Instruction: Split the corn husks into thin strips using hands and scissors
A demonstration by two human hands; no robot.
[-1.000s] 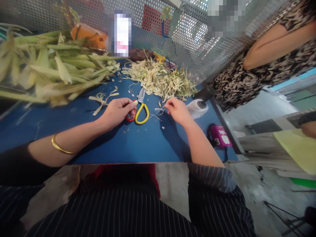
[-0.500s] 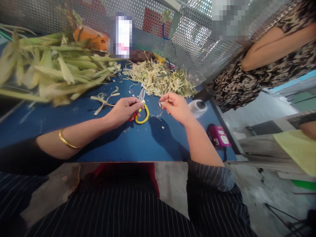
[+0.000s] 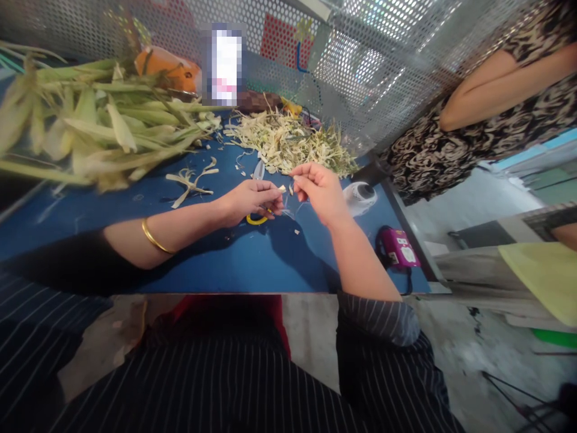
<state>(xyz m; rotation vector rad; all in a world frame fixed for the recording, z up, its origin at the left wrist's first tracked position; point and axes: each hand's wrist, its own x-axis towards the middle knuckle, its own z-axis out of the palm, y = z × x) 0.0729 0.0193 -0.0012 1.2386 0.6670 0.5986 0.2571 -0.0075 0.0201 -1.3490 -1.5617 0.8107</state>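
Note:
Over the blue table [image 3: 243,258], my left hand [image 3: 256,199] pinches a small pale piece of husk [image 3: 282,189] between thumb and fingertips. Close to its right, my right hand [image 3: 319,191] has its fingertips pressed together on a small pale scrap [image 3: 291,190]. A fine thread seems to hang below the fingers, too thin to follow. Beneath my left hand lie scissors with a yellow handle loop [image 3: 256,221], partly covered, their blades pointing away from me. A heap of shredded husk strips [image 3: 288,141] lies just beyond both hands.
Long green corn husks [image 3: 130,129] pile up at the left. A torn husk strip [image 3: 187,183] lies nearer. On the right are a white spool [image 3: 360,198] and a purple box [image 3: 402,248]. Perforated metal mesh [image 3: 356,72] stands behind; a person in patterned clothing [image 3: 444,150] is beyond it.
My left hand has moved right with its husk piece, close to my right hand, and now covers more of the scissors' handles. My right hand has shifted only slightly.

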